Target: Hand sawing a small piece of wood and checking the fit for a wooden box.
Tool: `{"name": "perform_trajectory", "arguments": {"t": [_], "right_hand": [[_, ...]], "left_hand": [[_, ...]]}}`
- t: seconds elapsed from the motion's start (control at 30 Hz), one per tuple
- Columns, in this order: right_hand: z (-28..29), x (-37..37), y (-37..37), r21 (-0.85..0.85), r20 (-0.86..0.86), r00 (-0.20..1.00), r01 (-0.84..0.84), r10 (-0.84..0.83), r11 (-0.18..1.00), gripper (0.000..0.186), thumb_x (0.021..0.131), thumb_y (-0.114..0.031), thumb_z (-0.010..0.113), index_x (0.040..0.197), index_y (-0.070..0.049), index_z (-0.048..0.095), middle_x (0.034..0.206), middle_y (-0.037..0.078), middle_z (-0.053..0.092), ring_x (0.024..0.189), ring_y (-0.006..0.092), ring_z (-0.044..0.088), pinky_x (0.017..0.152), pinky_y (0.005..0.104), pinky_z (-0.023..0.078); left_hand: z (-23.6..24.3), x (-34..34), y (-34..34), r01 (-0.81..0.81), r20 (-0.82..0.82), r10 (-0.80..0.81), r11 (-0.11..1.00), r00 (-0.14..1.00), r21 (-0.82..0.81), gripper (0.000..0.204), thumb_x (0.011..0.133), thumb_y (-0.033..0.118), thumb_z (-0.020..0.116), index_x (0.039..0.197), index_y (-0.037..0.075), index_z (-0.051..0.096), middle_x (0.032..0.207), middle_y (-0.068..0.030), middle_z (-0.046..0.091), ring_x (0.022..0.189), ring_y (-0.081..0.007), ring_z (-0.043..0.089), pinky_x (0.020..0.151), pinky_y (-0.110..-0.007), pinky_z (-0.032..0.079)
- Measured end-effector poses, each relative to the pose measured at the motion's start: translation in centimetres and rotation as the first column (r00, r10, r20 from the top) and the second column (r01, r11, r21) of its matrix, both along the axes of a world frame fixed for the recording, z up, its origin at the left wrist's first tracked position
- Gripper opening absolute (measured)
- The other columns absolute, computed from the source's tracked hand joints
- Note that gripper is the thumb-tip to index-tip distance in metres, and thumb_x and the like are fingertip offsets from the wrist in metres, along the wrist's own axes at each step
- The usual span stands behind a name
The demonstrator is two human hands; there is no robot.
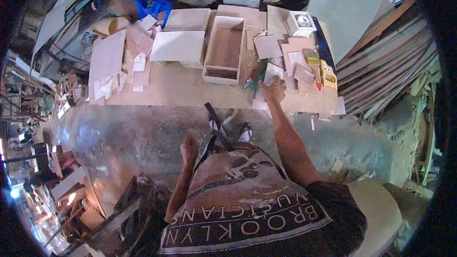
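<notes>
On our side of the wooden workbench (176, 94), our left hand (189, 148) hangs curled; we cannot tell whether it grips anything. Rightward, on the workbench, come an open two-compartment wooden box (220, 76), a green object (257, 77), our right hand (274, 89) at a pale flat piece (273, 70), its grasp unclear, then a wide paintbrush (312, 58).

We see a smooth wood box (221, 76), a dull wood counter (173, 88), a cloth shirt (257, 214) and a blue bag (153, 4) like plastic.

A head-worn fisheye looks down over the table (166, 88).
</notes>
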State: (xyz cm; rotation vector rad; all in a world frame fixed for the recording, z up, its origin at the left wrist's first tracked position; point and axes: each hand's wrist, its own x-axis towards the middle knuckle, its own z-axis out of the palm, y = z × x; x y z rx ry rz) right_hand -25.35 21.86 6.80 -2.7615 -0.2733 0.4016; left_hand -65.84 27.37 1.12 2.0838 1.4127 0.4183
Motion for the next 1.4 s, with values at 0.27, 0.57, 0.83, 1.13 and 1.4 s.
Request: {"name": "perform_trajectory", "arguments": {"t": [0.27,0.57,0.83,1.13,1.4], "right_hand": [[-0.4,1.2,-1.0,0.080,-0.117,0.990,0.092,-0.083,0.993,0.089,0.066,-0.052,0.074,0.135,-0.015,0.034,0.128,0.019,0.043,0.122,0.0399,0.042,0.093,0.0538,0.044],[-2.6,1.9,-3.6,0.243,-0.052,0.996,0.088,-0.078,0.966,0.088,0.069,-0.050,0.075,0.137,-0.012,0.034,0.128,0.021,0.045,0.112,0.0395,0.050,0.089,0.0522,0.046],[2.0,-2.4,-8.8,0.823,-0.406,0.909,0.317,0.099,0.471,0.063,0.087,-0.033,0.058,0.140,-0.008,0.034,0.118,0.006,0.055,0.102,0.0169,0.055,0.084,0.0335,0.043],[9.9,-13.7,-2.4,0.770,-0.089,0.756,-0.361,0.649,0.526,0.072,0.072,-0.020,0.077,0.135,-0.007,0.045,0.129,0.011,0.050,0.119,0.0288,0.049,0.101,0.0402,0.040],[8.5,-20.8,3.7,0.644,0.379,0.795,-0.594,0.473,0.482,0.061,0.078,-0.014,0.072,0.133,-0.004,0.046,0.109,0.015,0.054,0.106,0.0262,0.054,0.089,0.0355,0.047]], "left_hand": [[-3.1,-7.4,-7.7,-0.002,-0.155,-0.024,0.985,0.988,-0.170,0.018,0.083,0.018,0.057,0.088,0.002,0.064,0.076,-0.0208,0.064,0.071,-0.0402,0.064,0.059,-0.043,0.049],[-5.7,-8.0,-5.3,0.013,-0.136,-0.011,1.000,0.991,0.014,0.021,0.083,0.022,0.057,0.090,0.004,0.066,0.080,-0.0226,0.064,0.075,-0.0422,0.063,0.060,-0.045,0.049],[1.5,0.0,3.7,0.055,-0.069,-0.065,0.989,0.996,-0.137,0.022,0.086,0.022,0.056,0.086,0.003,0.066,0.072,-0.0218,0.062,0.068,-0.0380,0.064,0.058,-0.045,0.049],[12.9,9.6,11.9,0.548,0.629,0.049,0.443,0.776,-0.710,0.046,0.095,0.035,0.052,0.119,-0.004,0.055,0.086,-0.0132,0.067,0.080,-0.0187,0.066,0.071,-0.031,0.053],[17.9,9.0,16.2,0.542,0.518,-0.224,0.570,0.825,-0.617,0.038,0.095,0.018,0.054,0.126,-0.002,0.049,0.108,-0.0137,0.060,0.090,-0.0213,0.064,0.070,-0.033,0.059]]}}
